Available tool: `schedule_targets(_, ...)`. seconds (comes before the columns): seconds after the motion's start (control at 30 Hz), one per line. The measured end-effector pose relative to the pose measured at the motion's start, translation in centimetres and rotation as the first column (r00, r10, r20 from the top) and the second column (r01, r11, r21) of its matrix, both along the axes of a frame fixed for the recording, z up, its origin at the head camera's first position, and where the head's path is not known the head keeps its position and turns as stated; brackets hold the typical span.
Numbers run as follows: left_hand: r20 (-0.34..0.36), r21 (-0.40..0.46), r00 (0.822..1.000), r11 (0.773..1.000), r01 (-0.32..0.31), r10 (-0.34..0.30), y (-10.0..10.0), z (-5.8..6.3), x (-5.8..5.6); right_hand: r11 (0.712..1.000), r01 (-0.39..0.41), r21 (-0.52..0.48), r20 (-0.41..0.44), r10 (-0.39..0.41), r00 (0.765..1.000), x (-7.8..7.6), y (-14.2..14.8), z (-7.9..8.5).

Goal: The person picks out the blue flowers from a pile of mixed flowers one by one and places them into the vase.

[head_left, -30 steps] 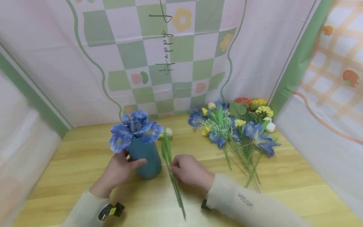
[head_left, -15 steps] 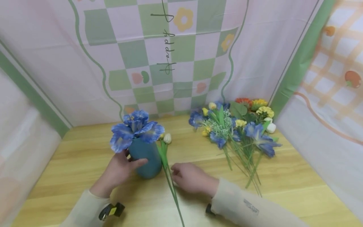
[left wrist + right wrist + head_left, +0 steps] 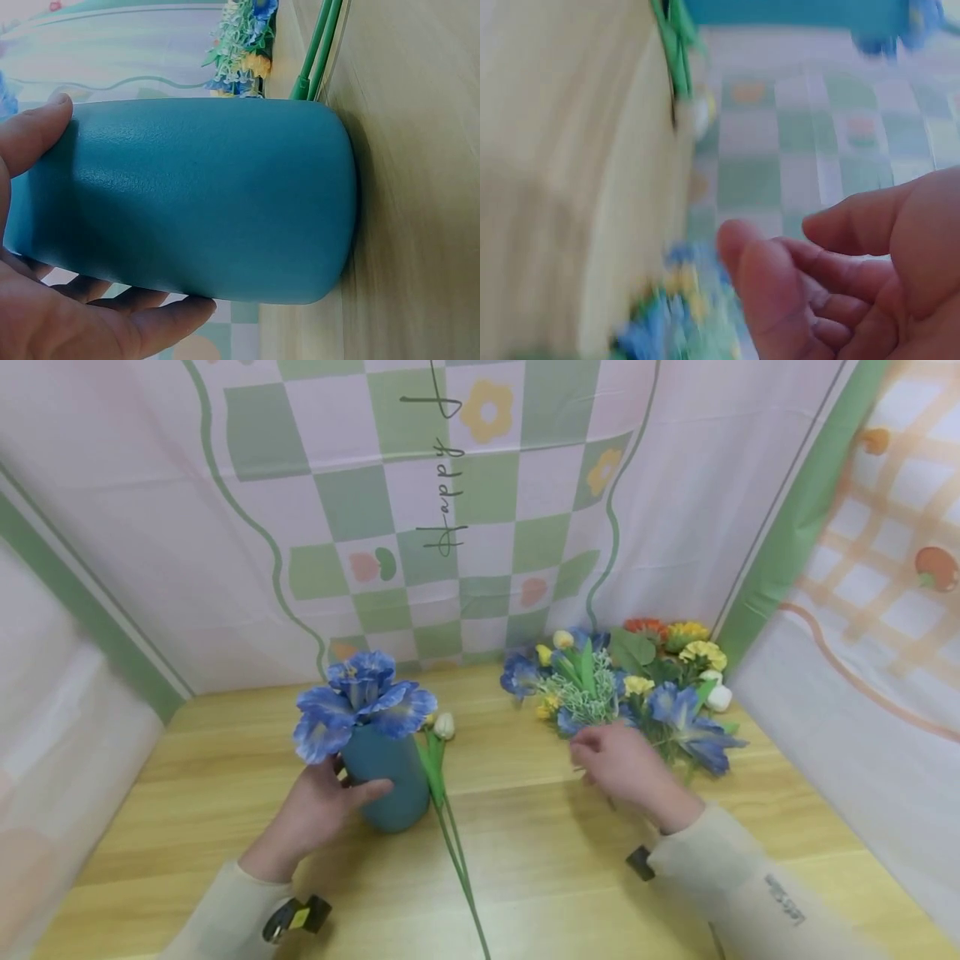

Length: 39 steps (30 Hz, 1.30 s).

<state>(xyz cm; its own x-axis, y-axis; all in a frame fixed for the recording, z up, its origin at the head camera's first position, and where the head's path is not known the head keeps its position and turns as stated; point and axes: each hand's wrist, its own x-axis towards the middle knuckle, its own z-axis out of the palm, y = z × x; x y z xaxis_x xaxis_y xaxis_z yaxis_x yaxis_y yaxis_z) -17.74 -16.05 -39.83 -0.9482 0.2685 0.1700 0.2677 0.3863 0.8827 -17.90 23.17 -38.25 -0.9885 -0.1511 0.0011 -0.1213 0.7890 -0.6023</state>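
Note:
A blue-green vase (image 3: 386, 777) stands upright on the table with large blue flowers (image 3: 363, 706) at its mouth. My left hand (image 3: 318, 806) grips its side; in the left wrist view the thumb and fingers (image 3: 176, 322) wrap opposite sides of the vase (image 3: 195, 199). Right beside the vase lie a white tulip (image 3: 444, 727) and a yellow bloom partly hidden behind the blue petals. Over the near edge of the flower pile is my right hand (image 3: 626, 768), fingers loosely bent. The right wrist view shows nothing between its thumb and fingers (image 3: 769, 289).
At the back right lies a pile of artificial flowers: blue blooms (image 3: 690, 727), yellow carnations (image 3: 701, 654), an orange-red one (image 3: 645, 628), white tulips (image 3: 718, 697) and pale green sprigs (image 3: 588, 689). A printed cloth (image 3: 487, 543) hangs behind the wooden table (image 3: 225, 760).
My right hand has let go of the tulip stems, which now lie beside the vase, and has moved right to the flower pile. The left hand has stayed on the vase.

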Motion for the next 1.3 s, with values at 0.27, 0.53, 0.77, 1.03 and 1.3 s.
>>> schedule_targets(0.27, -0.016, -0.007, 1.0, 1.0, 0.0, 0.0, 0.0, -0.1, 0.0, 0.979, 0.074, 0.188, -0.049, -0.066, 0.997, -0.3, 7.1, 1.1)
schedule_targets(0.53, -0.007, -0.004, 1.0, 1.0, -0.002, 0.002, 0.0, 0.0, 0.1, 0.962, 0.067, 0.265, -0.021, -0.063, 0.998, -0.9, 9.6, 0.6)
schedule_targets(0.77, -0.015, 0.014, 1.0, 1.0, 0.006, -0.006, 0.1, 0.0, 0.1, 0.943, 0.071, 0.324, 0.002, -0.076, 0.997, -1.3, 10.3, -0.1)
schedule_targets(1.03, -0.003, 0.025, 1.0, 1.0, 0.002, -0.002, 0.3, 0.3, 0.3, 0.949, 0.103, 0.298, 0.001, -0.108, 0.994, -2.5, 12.1, -1.8)
schedule_targets(1.3, 0.005, 0.024, 1.0, 1.0, -0.002, 0.002, 0.3, 0.3, 0.3, 0.969, 0.141, 0.203, 0.065, -0.157, 0.985, -2.9, 13.0, -1.9)
